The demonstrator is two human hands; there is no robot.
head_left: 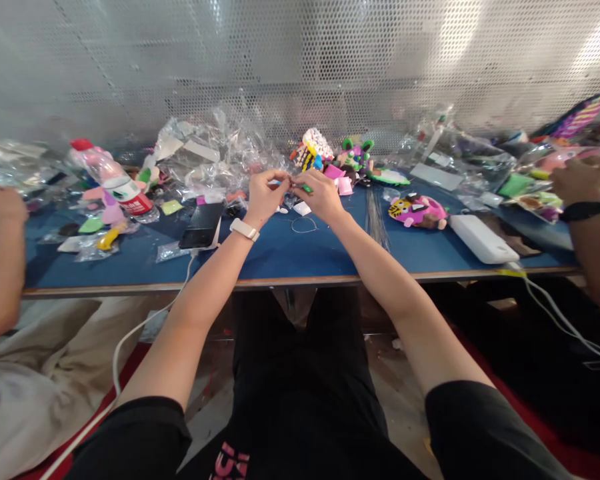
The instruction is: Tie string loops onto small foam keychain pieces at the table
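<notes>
My left hand (pixel 265 193) and my right hand (pixel 321 194) meet above the middle of the blue table (pixel 280 253), fingers pinched together. Between them they grip a small green piece (pixel 306 189) with a bit of pale blue at the left fingertips; its exact shape is too small to tell. A white band sits on my left wrist. A thin wire loop (pixel 304 225) lies on the table just under my hands. Behind them stand small colourful foam figures (pixel 330 159).
A black phone (pixel 201 225) on a white cable lies left of my hands, a drink bottle (pixel 113 179) further left. Crumpled clear bags (pixel 215 153) line the back. A pink figure (pixel 419 211) and white power bank (pixel 483 239) lie right. Other people's arms show at both sides.
</notes>
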